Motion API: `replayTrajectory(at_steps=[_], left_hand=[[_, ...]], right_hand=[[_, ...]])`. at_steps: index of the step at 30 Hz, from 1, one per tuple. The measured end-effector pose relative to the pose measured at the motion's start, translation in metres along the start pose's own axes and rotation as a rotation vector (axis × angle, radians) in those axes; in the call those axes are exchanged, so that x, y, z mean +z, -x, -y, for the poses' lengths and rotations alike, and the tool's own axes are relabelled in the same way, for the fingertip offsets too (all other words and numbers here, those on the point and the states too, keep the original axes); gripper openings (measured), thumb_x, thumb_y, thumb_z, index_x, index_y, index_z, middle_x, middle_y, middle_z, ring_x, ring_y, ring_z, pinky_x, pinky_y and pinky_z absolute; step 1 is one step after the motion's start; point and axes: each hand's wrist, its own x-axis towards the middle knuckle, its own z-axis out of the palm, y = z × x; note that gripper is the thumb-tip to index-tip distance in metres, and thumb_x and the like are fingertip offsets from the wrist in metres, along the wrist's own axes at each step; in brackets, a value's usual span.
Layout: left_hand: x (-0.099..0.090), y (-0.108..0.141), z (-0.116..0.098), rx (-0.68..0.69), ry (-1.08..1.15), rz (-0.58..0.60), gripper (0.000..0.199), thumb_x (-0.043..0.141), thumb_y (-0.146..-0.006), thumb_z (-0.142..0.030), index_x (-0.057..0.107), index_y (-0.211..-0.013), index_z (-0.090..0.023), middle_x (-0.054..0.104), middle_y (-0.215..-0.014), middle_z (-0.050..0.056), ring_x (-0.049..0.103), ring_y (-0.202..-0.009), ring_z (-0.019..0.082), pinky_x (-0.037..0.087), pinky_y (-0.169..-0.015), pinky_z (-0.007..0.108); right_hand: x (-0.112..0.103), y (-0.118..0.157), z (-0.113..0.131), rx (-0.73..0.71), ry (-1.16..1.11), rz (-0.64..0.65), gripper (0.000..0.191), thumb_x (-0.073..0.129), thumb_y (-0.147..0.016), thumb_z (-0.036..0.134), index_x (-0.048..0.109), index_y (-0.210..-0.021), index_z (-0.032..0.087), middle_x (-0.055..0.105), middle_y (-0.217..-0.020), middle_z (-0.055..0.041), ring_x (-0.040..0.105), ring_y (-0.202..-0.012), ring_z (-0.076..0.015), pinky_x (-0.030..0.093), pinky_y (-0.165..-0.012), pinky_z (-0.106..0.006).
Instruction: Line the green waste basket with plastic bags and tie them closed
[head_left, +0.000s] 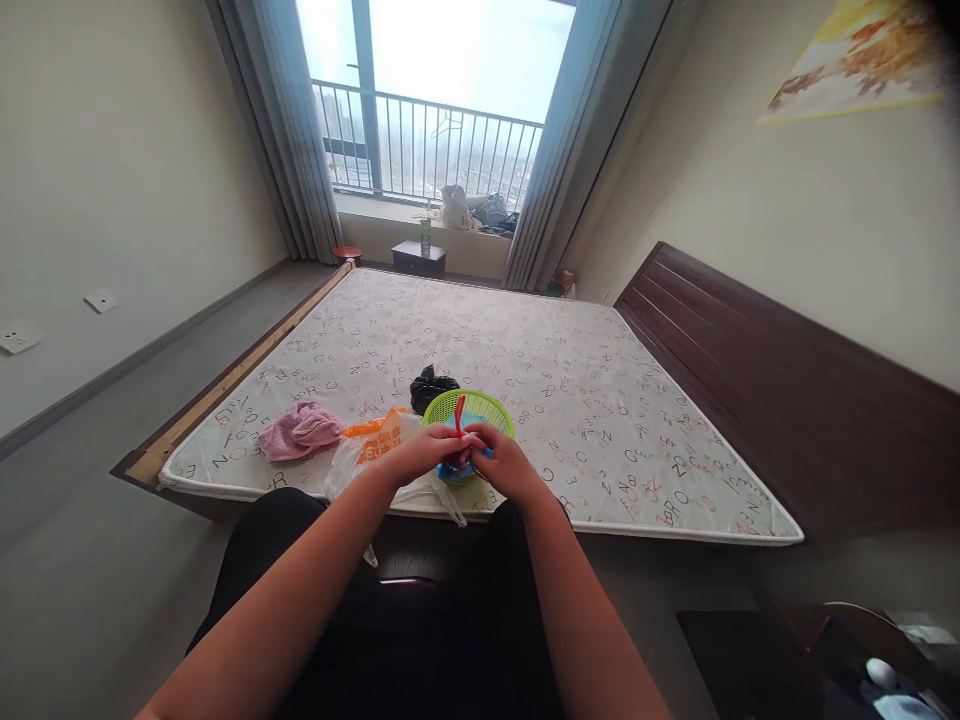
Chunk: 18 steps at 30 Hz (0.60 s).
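Note:
Both hands meet over a green plastic basket (498, 408) on the near edge of the mattress. My left hand (431, 452) and my right hand (499, 462) are closed around a thin red item (459, 412) that sticks up between the fingers. Blue material (450, 472) shows beneath the hands, inside the basket. A black plastic bag (431, 388) lies just behind the basket. To the left rests a white plastic bag with orange print (375, 445), and beyond it a crumpled pink cloth (300, 432).
The patterned mattress (525, 350) lies on a wooden bed frame with a dark headboard (750, 340) at the right. A small dark cabinet (418, 257) holding a green bottle (425, 236) stands by the window. Dark furniture with small items is at the lower right.

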Motion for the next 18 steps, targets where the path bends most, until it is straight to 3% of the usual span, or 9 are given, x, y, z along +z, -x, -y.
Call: replayTrajectory(at_steps=[3,6,9,13,18], left_hand=[[-0.001,0.002,-0.008,0.083,-0.282,-0.035,0.029,0.074,-0.084,-0.043,0.077,-0.069,-0.018,0.063,-0.065,0.003,0.052,-0.063,0.015,0.040,-0.061,0.026],[0.001,0.001,-0.010,0.262,-0.453,-0.113,0.022,0.071,-0.086,-0.035,0.077,-0.070,-0.021,0.067,-0.072,0.004,0.057,-0.071,0.018,0.045,-0.068,0.028],[0.003,-0.001,-0.005,0.405,-0.554,-0.218,0.022,0.069,-0.089,-0.032,0.078,-0.072,-0.022,0.066,-0.077,0.005,0.059,-0.075,0.019,0.048,-0.074,0.029],[0.004,-0.001,0.006,0.444,-0.569,-0.387,0.023,0.063,-0.095,-0.033,0.082,-0.096,-0.022,0.068,-0.091,0.008,0.063,-0.087,0.022,0.049,-0.087,0.034],[0.014,0.002,0.010,0.525,-0.495,-0.473,0.027,0.061,-0.097,-0.032,0.082,-0.111,-0.023,0.069,-0.101,0.010,0.063,-0.098,0.025,0.047,-0.096,0.038]], right_hand=[[0.001,0.002,-0.002,0.053,-0.004,-0.001,0.011,0.063,-0.089,0.032,0.070,-0.091,0.024,0.066,-0.076,0.0020,0.056,-0.069,-0.0163,0.045,-0.068,-0.029],[0.002,0.001,-0.004,0.073,-0.017,-0.031,0.015,0.064,-0.089,0.034,0.066,-0.079,0.023,0.059,-0.069,0.0029,0.049,-0.064,-0.0146,0.039,-0.062,-0.027],[0.004,0.001,-0.006,0.119,-0.112,-0.066,0.015,0.066,-0.088,0.037,0.066,-0.089,0.022,0.059,-0.071,0.0036,0.049,-0.064,-0.0139,0.037,-0.061,-0.026],[0.005,0.002,-0.010,0.230,-0.351,-0.078,0.040,0.073,-0.085,0.049,0.061,-0.112,0.023,0.059,-0.069,0.0065,0.051,-0.060,-0.0126,0.037,-0.058,-0.024],[0.006,-0.001,-0.018,0.307,-0.552,-0.121,0.056,0.071,-0.082,0.066,0.063,-0.115,0.020,0.067,-0.072,0.0026,0.058,-0.064,-0.0137,0.043,-0.062,-0.024]])
